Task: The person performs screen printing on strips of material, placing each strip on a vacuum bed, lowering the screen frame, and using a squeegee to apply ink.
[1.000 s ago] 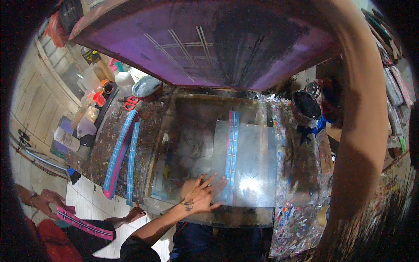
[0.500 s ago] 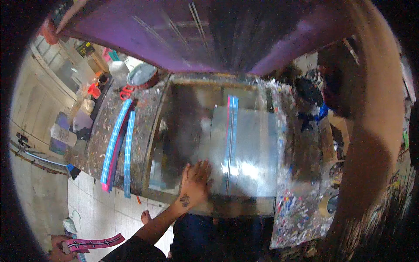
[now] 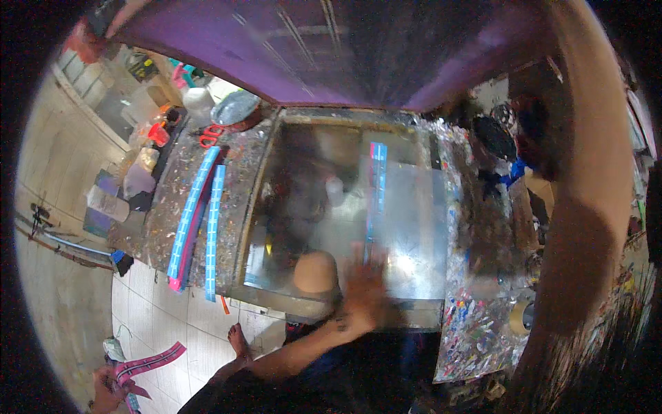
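Note:
My left hand (image 3: pixel 365 286), blurred by motion, lies palm down with its fingers stretched out over the lower part of a printed ribbon strip (image 3: pixel 379 172). This narrow strip, blue with a pink edge, runs lengthwise on a shiny glass-like sheet (image 3: pixel 417 221). The hand covers its lower end. My right hand is out of view; a large, close, blurred arm-like shape (image 3: pixel 596 152) fills the right side. More blue ribbon strips (image 3: pixel 215 228) with pink ones between them rest on the speckled board left of the glass.
A purple framed panel (image 3: pixel 372 55) tilts up behind the glass. Red scissors (image 3: pixel 210 136) and a grey bowl (image 3: pixel 236 109) are far left. Another person's hand (image 3: pixel 107 390) holds a pink ribbon (image 3: pixel 152 362) at lower left. A tape roll (image 3: pixel 522 319) is at right.
My left hand has moved right, from beside the strip onto its lower part. A rounded, skin-coloured shape now shows where it was. The other person's pink ribbon has swung slightly upward.

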